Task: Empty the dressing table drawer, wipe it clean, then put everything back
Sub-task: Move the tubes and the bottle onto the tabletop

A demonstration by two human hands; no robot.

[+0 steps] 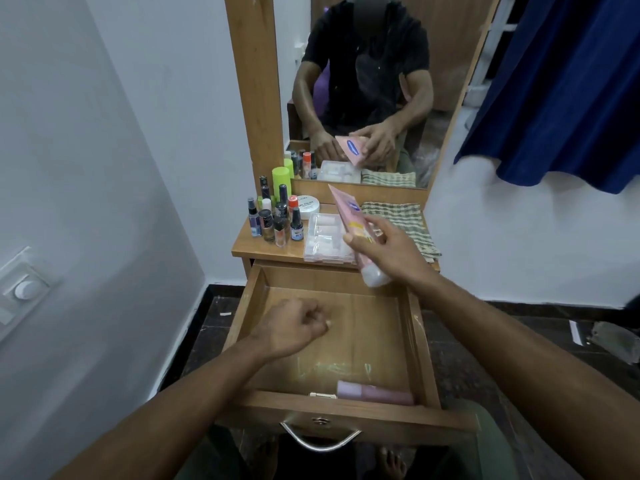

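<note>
The wooden drawer is pulled out below the dressing table top. A pale pink tube lies inside along the drawer's front wall. My right hand grips a pink lotion tube, cap down, above the drawer's far right corner. My left hand hovers over the drawer's left half, fingers curled into a loose fist with nothing visible in it. On the table top stand several small bottles, a white jar, a clear plastic organiser box and a folded checked cloth.
A mirror rises behind the table top and reflects me. A blue curtain hangs at the right. A white wall with a switch plate stands at the left. The floor is dark, with scraps at the right.
</note>
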